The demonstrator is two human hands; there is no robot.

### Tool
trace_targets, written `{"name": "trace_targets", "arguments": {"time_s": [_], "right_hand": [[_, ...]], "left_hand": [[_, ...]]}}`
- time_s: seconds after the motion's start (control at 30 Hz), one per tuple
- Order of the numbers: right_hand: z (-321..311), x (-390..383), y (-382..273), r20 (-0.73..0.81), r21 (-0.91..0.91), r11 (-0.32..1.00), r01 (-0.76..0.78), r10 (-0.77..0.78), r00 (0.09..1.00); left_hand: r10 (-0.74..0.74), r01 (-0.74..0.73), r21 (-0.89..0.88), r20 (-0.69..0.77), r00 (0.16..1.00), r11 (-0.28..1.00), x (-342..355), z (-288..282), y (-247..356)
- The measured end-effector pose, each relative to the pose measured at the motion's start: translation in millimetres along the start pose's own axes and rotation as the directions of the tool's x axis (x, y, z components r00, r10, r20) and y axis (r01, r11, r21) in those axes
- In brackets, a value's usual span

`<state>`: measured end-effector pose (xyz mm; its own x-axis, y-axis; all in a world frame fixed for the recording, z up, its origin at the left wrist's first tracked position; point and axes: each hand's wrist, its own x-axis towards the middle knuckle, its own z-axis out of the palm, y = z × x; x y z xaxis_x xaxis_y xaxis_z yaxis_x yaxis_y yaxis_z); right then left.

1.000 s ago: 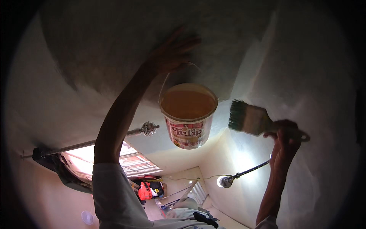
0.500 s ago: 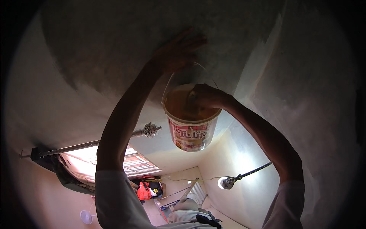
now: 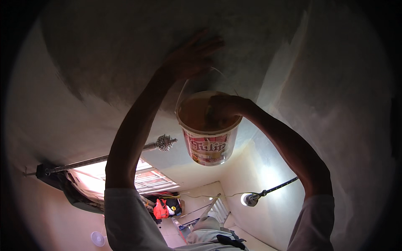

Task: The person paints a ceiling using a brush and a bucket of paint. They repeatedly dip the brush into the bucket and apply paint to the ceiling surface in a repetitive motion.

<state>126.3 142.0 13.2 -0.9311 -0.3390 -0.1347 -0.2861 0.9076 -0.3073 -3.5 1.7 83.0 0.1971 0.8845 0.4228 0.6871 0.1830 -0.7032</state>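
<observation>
A white plastic bucket [image 3: 209,147] with a coloured label hangs upright in the middle, its thin wire handle [image 3: 181,93] rising to my left hand [image 3: 194,56]. That hand has its fingers stretched out and spread against the dark, damp-looking plastered surface [image 3: 138,50]. Whether the handle rests on the thumb or the wrist is too dark to see. Over the bucket's right rim bends my right hand [image 3: 224,106], dipped inside, with its fingers hidden in shadow. Something brownish fills or coats the bucket's inside [image 3: 193,112]; what the right hand holds there, if anything, does not show.
A metal rod [image 3: 98,160] with an ornate finial runs along the left, beside a bright barred window [image 3: 157,178]. Another rod [image 3: 281,185] sticks out at right. Below are a red-orange cloth [image 3: 160,209], a pale fan [image 3: 98,239] and a yellowish cord [image 3: 213,196].
The bucket has shifted slightly left. My right hand sits a little lower inside it, its wrist still over the rim. My left hand stays spread on the plastered surface.
</observation>
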Motion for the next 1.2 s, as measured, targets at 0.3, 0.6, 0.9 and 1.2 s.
{"name": "trace_targets", "arguments": {"time_s": [0.3, 0.6, 0.9, 1.2], "right_hand": [[-48.6, -76.8, -21.3, -0.326, 0.703, 0.711, 0.032, 0.282, 0.902], [-16.0, -115.8, 11.8, -0.36, 0.917, 0.311, 0.249, 0.378, 0.853], [53.0, -127.2, 30.9, -0.296, 0.884, -0.205, 0.42, 0.452, 0.842], [58.2, -129.7, -4.5, -0.462, 0.803, -0.042, 0.594, 0.584, 0.667]], "left_hand": [[-0.046, 0.033, -0.081, -0.161, 0.986, 0.996, -6.2, 8.2, -0.3], [-0.025, 0.024, -0.052, -0.036, 0.999, 0.998, -1.4, 3.1, 0.1], [-0.036, 0.033, 0.051, 0.049, 0.998, 0.998, 2.3, -4.2, 2.3], [-0.013, 0.012, 0.019, 0.094, 0.995, 1.0, 5.5, -2.0, 3.1]]}}
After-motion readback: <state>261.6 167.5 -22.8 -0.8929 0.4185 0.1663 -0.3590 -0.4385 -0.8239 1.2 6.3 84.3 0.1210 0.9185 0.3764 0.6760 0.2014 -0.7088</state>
